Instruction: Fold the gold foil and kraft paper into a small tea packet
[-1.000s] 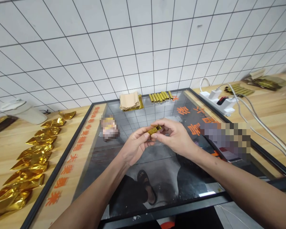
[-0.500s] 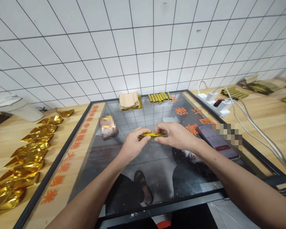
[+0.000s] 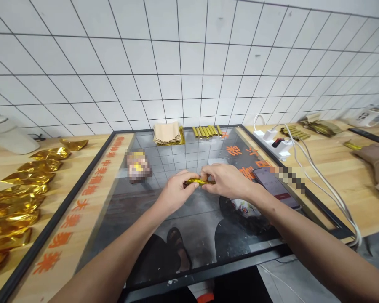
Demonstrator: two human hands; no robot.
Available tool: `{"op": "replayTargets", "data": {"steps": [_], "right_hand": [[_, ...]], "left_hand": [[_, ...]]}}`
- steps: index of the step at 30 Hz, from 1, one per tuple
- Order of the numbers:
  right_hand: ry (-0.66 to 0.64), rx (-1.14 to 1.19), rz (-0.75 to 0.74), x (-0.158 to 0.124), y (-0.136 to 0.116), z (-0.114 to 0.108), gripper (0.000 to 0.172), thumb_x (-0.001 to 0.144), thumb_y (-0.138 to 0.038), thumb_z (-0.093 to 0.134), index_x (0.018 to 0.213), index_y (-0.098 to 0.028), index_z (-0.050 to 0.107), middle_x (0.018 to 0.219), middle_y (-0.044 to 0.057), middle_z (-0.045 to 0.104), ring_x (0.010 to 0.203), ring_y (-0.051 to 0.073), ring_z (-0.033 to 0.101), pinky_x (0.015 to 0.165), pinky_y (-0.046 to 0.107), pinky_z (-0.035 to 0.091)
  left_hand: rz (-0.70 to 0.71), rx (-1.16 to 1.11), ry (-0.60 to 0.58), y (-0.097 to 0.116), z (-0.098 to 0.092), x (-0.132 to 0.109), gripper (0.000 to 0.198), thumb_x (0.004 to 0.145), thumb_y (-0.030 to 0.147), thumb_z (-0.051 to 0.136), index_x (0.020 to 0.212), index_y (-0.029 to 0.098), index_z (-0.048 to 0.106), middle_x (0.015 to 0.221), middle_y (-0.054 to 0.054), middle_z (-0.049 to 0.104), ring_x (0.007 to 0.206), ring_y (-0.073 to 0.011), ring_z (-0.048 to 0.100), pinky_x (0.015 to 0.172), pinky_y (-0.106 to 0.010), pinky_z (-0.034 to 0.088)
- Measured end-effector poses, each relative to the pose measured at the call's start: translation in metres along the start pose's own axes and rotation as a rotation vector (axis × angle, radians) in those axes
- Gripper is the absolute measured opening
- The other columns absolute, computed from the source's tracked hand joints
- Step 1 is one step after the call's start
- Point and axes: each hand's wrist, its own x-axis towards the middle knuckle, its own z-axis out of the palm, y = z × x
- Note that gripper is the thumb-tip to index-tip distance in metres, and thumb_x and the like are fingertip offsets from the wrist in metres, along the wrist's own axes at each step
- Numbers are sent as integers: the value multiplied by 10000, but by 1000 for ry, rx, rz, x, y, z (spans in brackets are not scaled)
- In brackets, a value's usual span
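My left hand and my right hand meet above a glass table panel, both pinched on a thin gold foil roll held level between the fingertips. The left fingers grip its left end, the right fingers its right end. A row of finished gold rolls lies at the far edge of the glass, next to a stack of tan paper sheets.
Several gold foil pouches line the wooden bench at the left. A phone lies right of my hands. A power strip with white cables sits at the right. Another person's hand rests at the far right edge.
The gold piece, held tilted and stubby a second ago, now lies level and thinner between both hands. My hands have lowered slightly, and the view has shifted right, revealing another person's hand.
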Motion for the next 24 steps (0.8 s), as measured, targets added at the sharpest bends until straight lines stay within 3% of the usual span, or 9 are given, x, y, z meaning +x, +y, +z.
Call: {"op": "replayTargets", "data": {"steps": [4, 8, 12, 17, 20, 24], "right_hand": [[-3, -46, 24, -3, 4, -3, 121, 887, -273, 783, 917, -264, 666, 835, -27, 720, 719, 168, 587, 644, 283, 288], [23, -53, 104, -2, 25, -13, 117, 887, -297, 769, 968, -265, 691, 905, -18, 759, 738, 170, 627, 680, 288, 359], [101, -30, 305, 16, 72, -32, 176, 851, -347, 798, 987, -259, 728, 994, 1, 798, 865, 198, 697, 735, 292, 434], [229, -92, 554, 54, 146, -54, 281, 855, -333, 784, 1093, -187, 755, 1007, 78, 813, 863, 217, 701, 730, 305, 457], [293, -113, 669, 77, 181, -59, 347, 854, -353, 783, 1147, -166, 776, 1095, 122, 814, 912, 238, 709, 770, 323, 482], [354, -101, 773, 109, 214, -58, 398, 821, -400, 813, 1138, -159, 802, 1064, 136, 815, 931, 269, 725, 795, 347, 518]], "left_hand": [[-71, -117, 108, -5, 3, 2, 378, 857, 333, 771, 1215, 216, 800, 1131, -83, 767, 882, -206, 699, 788, -326, 559], [-184, -146, 190, -8, 4, 3, 447, 853, 361, 772, 1271, 203, 771, 1251, -105, 765, 828, -186, 689, 735, -314, 551], [-174, -100, 174, -10, 6, 1, 350, 881, 360, 757, 1204, 231, 800, 1211, -79, 778, 848, -195, 710, 769, -320, 553], [-136, -72, 169, -11, 6, 1, 276, 891, 351, 748, 1133, 240, 823, 1179, -65, 779, 831, -198, 713, 774, -324, 556], [-128, -49, 158, -9, 5, 1, 275, 903, 364, 720, 1125, 235, 821, 1128, -56, 779, 806, -195, 709, 745, -319, 551], [-168, -25, 111, -7, 2, 2, 297, 933, 382, 664, 1146, 232, 806, 1150, -53, 766, 816, -181, 709, 726, -301, 552]]}}
